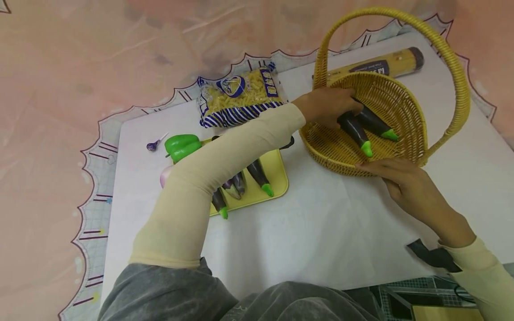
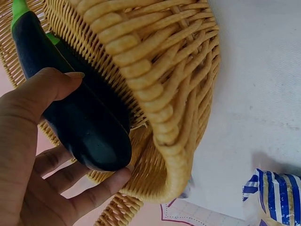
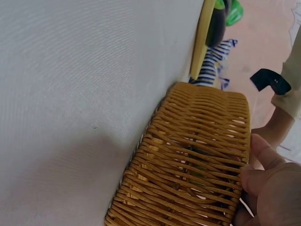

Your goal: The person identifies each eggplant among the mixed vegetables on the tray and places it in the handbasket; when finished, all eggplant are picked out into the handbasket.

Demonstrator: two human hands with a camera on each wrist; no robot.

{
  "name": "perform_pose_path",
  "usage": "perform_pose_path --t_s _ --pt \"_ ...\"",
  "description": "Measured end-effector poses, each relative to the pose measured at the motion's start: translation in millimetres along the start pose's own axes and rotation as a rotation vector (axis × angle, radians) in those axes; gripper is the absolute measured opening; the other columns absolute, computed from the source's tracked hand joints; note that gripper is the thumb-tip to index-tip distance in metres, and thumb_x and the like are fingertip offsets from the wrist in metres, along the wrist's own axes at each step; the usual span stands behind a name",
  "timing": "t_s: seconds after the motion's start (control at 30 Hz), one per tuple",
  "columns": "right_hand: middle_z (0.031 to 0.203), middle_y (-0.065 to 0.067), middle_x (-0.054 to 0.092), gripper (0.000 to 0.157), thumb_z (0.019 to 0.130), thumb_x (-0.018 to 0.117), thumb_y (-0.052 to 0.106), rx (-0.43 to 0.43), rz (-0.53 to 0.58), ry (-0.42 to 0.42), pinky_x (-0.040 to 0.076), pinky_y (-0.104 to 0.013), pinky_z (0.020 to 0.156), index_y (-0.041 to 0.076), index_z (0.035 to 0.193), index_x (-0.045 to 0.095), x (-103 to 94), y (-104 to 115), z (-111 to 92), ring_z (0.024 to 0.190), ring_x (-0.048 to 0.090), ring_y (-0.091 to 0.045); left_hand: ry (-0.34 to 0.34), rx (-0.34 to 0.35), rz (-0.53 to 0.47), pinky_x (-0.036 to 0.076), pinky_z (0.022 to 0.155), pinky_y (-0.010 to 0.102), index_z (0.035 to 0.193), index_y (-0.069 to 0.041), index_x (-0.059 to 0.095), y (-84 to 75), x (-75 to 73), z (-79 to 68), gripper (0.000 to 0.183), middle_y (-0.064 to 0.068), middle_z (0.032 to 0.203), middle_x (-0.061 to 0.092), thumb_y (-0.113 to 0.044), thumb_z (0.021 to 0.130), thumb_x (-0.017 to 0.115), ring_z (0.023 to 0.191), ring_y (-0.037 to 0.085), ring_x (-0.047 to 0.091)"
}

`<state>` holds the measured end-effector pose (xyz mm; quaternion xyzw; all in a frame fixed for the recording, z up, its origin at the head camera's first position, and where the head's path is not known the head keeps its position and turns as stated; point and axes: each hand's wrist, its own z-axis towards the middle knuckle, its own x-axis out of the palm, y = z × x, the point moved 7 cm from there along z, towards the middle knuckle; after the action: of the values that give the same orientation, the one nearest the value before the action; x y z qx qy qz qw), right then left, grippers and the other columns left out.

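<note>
Head: wicker basket (image 1: 335, 166) holds two dark eggplants (image 1: 354, 130) — left hand (image 1: 331, 106) inside, right hand (image 1: 405, 183) at near rim. Yellow tray (image 1: 279, 171) bears others, left sleeve (image 1: 229, 156) blocking part; pasta bag (image 1: 241, 94) beyond.

Left wrist: thumb over one eggplant, fingers partly spread beneath — gripped.

Right wrist: thumb and fingers pinch basket rim.

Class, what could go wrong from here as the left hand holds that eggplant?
The eggplant looks smooth and glossy, so it might slip from the left hand.
It could bump the second eggplant close beside it.
The basket could tip if the right hand pulls its rim.
</note>
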<state>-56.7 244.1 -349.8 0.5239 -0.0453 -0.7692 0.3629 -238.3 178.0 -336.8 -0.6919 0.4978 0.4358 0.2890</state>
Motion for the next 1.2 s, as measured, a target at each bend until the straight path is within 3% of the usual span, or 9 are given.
perform_pose_path --t_s 0.4,0.6,1.2 --pt "0.108 -0.012 0.071 0.058 0.073 0.067 -0.023 -0.029 0.004 -0.005 0.047 -0.046 0.078 0.011 0.119 0.071 -1.7 1 1 0.096 0.065 -0.033 0.057 -0.008 0.016 0.040 0.105 0.029 0.149 -0.028 0.041 -1.8 3.3 12.5 0.061 0.004 0.147 0.041 -0.038 0.093 0.063 0.127 0.015 0.046" --pt "0.107 -0.011 0.071 0.055 0.073 0.069 -0.022 0.005 0.015 0.019 0.047 -0.050 0.082 0.011 0.118 0.072 -1.2 0 1 0.101 0.063 -0.033 0.078 -0.023 0.027 0.041 0.105 0.029 0.149 -0.028 0.040 -0.6 6.2 20.3 0.061 0.006 0.148 0.039 -0.037 0.094 0.063 0.126 0.015 0.046" --pt "0.110 -0.009 0.071 0.055 0.073 0.069 -0.021 -0.001 0.027 0.019 0.046 -0.049 0.083 0.011 0.118 0.071 -1.6 2 2 0.103 0.063 -0.032 0.085 -0.047 0.009 0.038 0.108 0.031 0.150 -0.026 0.039 0.7 9.5 34.0 0.060 0.004 0.149 0.042 -0.037 0.095 0.061 0.130 0.016 0.045"
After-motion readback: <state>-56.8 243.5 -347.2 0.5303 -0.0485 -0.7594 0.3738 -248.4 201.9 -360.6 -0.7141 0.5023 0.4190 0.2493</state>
